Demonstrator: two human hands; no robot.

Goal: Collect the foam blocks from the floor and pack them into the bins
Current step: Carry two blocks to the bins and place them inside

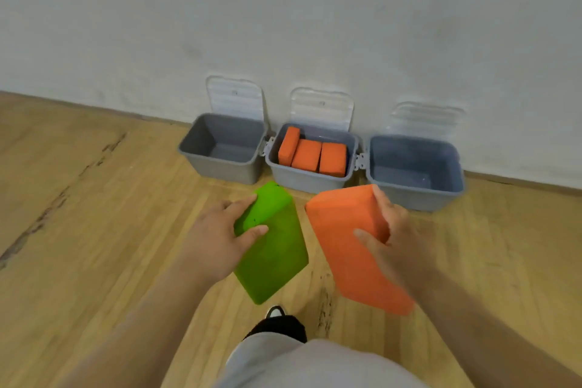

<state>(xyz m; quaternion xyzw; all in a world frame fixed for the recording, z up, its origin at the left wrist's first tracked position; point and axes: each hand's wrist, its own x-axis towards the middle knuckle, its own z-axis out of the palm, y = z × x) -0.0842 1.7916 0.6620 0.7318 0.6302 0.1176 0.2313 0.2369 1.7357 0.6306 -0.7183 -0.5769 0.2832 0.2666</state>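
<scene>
Left hand (217, 239) grips the green foam block (274, 255) at its far end: thumb across the broad top face, the other fingers (242, 203) wrapped along the far edge. Fingers grasping, not released. Right hand (396, 239) does the same with the orange foam block (343, 249), thumb on the top face and the rest of the hand round the right side near the far end. Both blocks sit side by side and apart, tilted, with their long axes splaying away from each other toward the person, held above the wooden floor (94, 214) just in front of the bins. Three grey bins stand in a row against the white wall (283, 25), with clear lids (321, 109) hinged open and leaning back on it. The left bin (226, 172) shows a bare grey interior, and so does the right bin (419, 198). The middle bin (302, 181) holds three orange blocks (307, 154) standing on edge, packed next to each other, the leftmost turned at an angle to the other two. In view, the far end of the green block lines up between the left and middle bins, and the orange one between the middle and right bins. At the bottom of frame are a black shoe (278, 324) and a grey trouser leg (315, 362).
</scene>
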